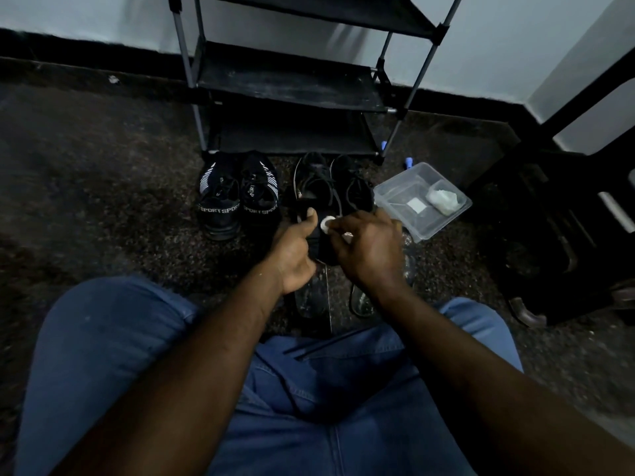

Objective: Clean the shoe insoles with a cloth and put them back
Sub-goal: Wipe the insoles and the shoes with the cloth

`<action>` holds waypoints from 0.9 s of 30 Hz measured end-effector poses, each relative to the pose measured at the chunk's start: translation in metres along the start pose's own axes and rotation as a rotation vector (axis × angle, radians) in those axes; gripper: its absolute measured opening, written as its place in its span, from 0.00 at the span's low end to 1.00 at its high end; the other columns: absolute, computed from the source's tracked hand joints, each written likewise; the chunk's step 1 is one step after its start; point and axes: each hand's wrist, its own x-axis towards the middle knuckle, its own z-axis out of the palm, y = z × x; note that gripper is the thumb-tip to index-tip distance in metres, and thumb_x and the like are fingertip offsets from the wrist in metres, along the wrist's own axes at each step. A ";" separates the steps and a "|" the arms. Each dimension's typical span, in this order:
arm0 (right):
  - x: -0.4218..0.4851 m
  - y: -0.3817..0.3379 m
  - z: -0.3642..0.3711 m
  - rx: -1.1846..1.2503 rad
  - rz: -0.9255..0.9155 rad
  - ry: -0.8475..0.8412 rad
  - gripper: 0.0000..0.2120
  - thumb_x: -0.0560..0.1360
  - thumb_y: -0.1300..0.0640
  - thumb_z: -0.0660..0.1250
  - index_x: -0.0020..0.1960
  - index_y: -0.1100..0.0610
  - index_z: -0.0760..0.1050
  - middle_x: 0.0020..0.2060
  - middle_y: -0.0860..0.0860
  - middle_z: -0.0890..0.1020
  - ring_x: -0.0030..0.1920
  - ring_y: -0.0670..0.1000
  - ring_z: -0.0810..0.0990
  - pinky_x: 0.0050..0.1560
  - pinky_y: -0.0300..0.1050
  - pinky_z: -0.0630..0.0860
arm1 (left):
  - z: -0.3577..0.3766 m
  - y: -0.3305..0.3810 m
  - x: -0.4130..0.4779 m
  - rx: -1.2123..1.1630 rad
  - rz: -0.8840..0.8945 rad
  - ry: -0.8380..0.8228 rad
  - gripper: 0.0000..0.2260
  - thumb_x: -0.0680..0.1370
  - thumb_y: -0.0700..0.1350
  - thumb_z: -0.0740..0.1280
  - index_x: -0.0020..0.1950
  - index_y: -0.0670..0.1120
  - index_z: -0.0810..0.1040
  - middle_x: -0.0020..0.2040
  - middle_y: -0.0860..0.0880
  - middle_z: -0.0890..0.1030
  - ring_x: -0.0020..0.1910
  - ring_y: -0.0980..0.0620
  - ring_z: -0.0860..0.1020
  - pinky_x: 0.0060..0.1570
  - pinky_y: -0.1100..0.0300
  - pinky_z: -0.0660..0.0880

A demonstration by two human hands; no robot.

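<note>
Firstly, far left: a pair of black knit shoes (237, 201) with white "SPORT" lettering on the heels stands on the dark speckled floor (103, 201), toes toward the front rail of the shoe rack (292, 84).

Next, my left hand (292, 255), held above the floor in front of my jeans (103, 355). Its fingers are curled round the left edge of a dark insole (320, 243), thumb up and pressed on the top face.

The insole sits between my two hands, off the floor, near the heels of the black laced shoes (330, 183) that stand just right of the first pair.

My right hand (367, 249): fingers bunched, pinching a small white cloth (326, 223) that touches the insole's upper end.

On the floor below my hands lie two flat dark shapes (311, 300); too dim to tell what they are.

Right again: a clear plastic tub (421, 214) on the floor just beside the laced shoes, with pale scraps inside. Right edge of the floor: a dark case (549, 235), details lost in shadow.
</note>
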 end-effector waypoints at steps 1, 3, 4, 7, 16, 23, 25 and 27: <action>0.000 -0.006 0.000 -0.003 -0.019 -0.013 0.09 0.75 0.47 0.69 0.52 0.46 0.85 0.46 0.46 0.85 0.51 0.56 0.77 0.50 0.54 0.70 | 0.000 -0.001 0.001 -0.012 -0.005 0.003 0.18 0.86 0.54 0.59 0.55 0.42 0.81 0.47 0.45 0.86 0.43 0.50 0.85 0.40 0.58 0.82; -0.005 -0.015 0.003 0.000 -0.068 -0.027 0.10 0.76 0.46 0.68 0.53 0.45 0.85 0.47 0.45 0.85 0.51 0.55 0.77 0.49 0.53 0.68 | -0.002 0.002 0.000 -0.040 -0.014 0.005 0.20 0.85 0.56 0.59 0.57 0.42 0.81 0.47 0.45 0.86 0.42 0.50 0.85 0.38 0.60 0.81; -0.010 -0.017 0.005 0.002 -0.106 -0.034 0.10 0.76 0.46 0.67 0.52 0.45 0.85 0.48 0.45 0.85 0.50 0.54 0.76 0.49 0.52 0.67 | -0.003 0.005 0.000 -0.055 -0.013 0.004 0.22 0.85 0.57 0.58 0.62 0.41 0.81 0.53 0.44 0.86 0.47 0.50 0.86 0.41 0.59 0.82; -0.023 -0.011 0.012 -0.055 -0.241 -0.049 0.11 0.74 0.46 0.66 0.51 0.44 0.85 0.46 0.45 0.84 0.49 0.54 0.75 0.47 0.52 0.67 | -0.007 0.012 0.001 -0.121 0.008 0.021 0.27 0.85 0.58 0.56 0.71 0.38 0.75 0.65 0.40 0.82 0.65 0.42 0.80 0.56 0.53 0.82; -0.017 0.002 0.011 -0.021 -0.048 -0.003 0.07 0.74 0.48 0.70 0.50 0.46 0.85 0.46 0.46 0.85 0.49 0.56 0.78 0.49 0.52 0.70 | -0.008 0.009 0.003 -0.156 0.045 0.008 0.25 0.86 0.57 0.53 0.70 0.40 0.75 0.69 0.39 0.79 0.63 0.42 0.80 0.57 0.50 0.80; -0.040 -0.019 0.025 0.093 -0.076 -0.036 0.10 0.73 0.46 0.67 0.50 0.45 0.85 0.45 0.45 0.85 0.52 0.56 0.78 0.48 0.52 0.71 | -0.010 0.005 0.009 -0.315 0.054 0.065 0.26 0.86 0.57 0.52 0.70 0.37 0.73 0.73 0.36 0.74 0.72 0.35 0.72 0.72 0.39 0.67; -0.040 -0.014 0.027 0.166 -0.096 -0.051 0.11 0.73 0.44 0.67 0.49 0.45 0.85 0.44 0.45 0.85 0.51 0.55 0.79 0.49 0.51 0.73 | -0.011 0.006 0.007 -0.292 0.058 0.085 0.27 0.86 0.57 0.52 0.75 0.38 0.70 0.72 0.38 0.75 0.71 0.37 0.74 0.66 0.42 0.73; -0.039 -0.008 0.029 0.320 -0.091 -0.068 0.09 0.74 0.46 0.69 0.48 0.46 0.86 0.43 0.45 0.86 0.47 0.53 0.80 0.49 0.49 0.76 | -0.013 0.008 0.006 -0.210 0.063 0.122 0.24 0.86 0.55 0.53 0.74 0.40 0.71 0.67 0.40 0.80 0.63 0.40 0.80 0.54 0.46 0.80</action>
